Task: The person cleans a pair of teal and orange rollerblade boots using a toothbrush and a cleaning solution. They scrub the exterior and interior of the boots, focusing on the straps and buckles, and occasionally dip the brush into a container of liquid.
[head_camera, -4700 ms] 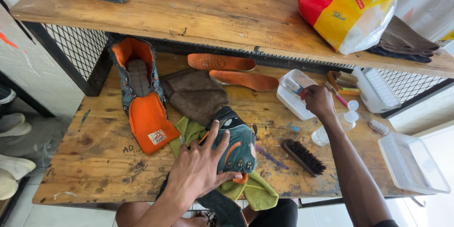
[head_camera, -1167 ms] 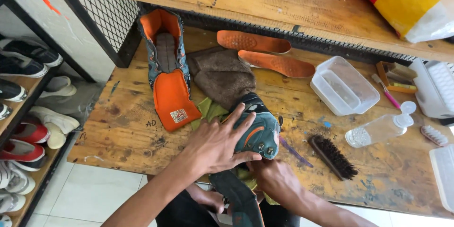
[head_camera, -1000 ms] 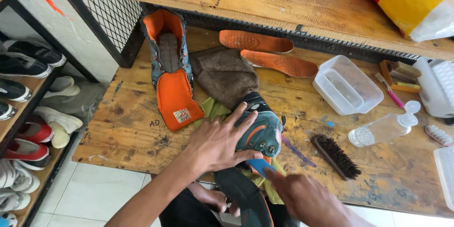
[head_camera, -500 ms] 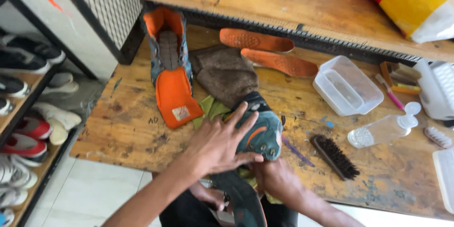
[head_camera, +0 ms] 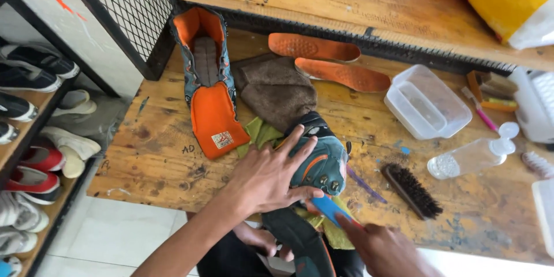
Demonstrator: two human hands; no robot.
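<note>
Head view, looking down on a scuffed, paint-flecked wooden workbench [head_camera: 144, 156]. Compared with half a second ago, the right hand [head_camera: 384, 248] has come out from under the shoe toward the lower right edge, and the small flat blue tool [head_camera: 330, 209] it pinches now shows against the shoe's near side; the left hand has not moved. The left hand [head_camera: 266, 176] lies flat with fingers spread wide, pressing down on a teal and black high-top boot with orange trim and metal lace hooks [head_camera: 320, 158], which sits at the near edge of the bench, its tongue hanging down toward the person's lap. The right hand is closed on the blue tool, whose tip touches the boot just below the left thumb. Under the boot lies a crumpled yellow-green cloth [head_camera: 259, 133]. Just behind it is a fuzzy brown folded towel [head_camera: 277, 89]. To the left, the matching boot, opened wide with a bright orange lining and tongue [head_camera: 208, 86], lies flat, its top toward the black wire mesh. Two orange textured insoles [head_camera: 329, 60] rest at the back, one overlapping the other's end. To the right stand a clear rectangular plastic tub [head_camera: 427, 104], a clear plastic bottle lying on its side [head_camera: 473, 156] and a dark bristle brush with a wooden back [head_camera: 411, 190]. A rack of shoes [head_camera: 34, 156] stands at the far left, beside the bench.
</note>
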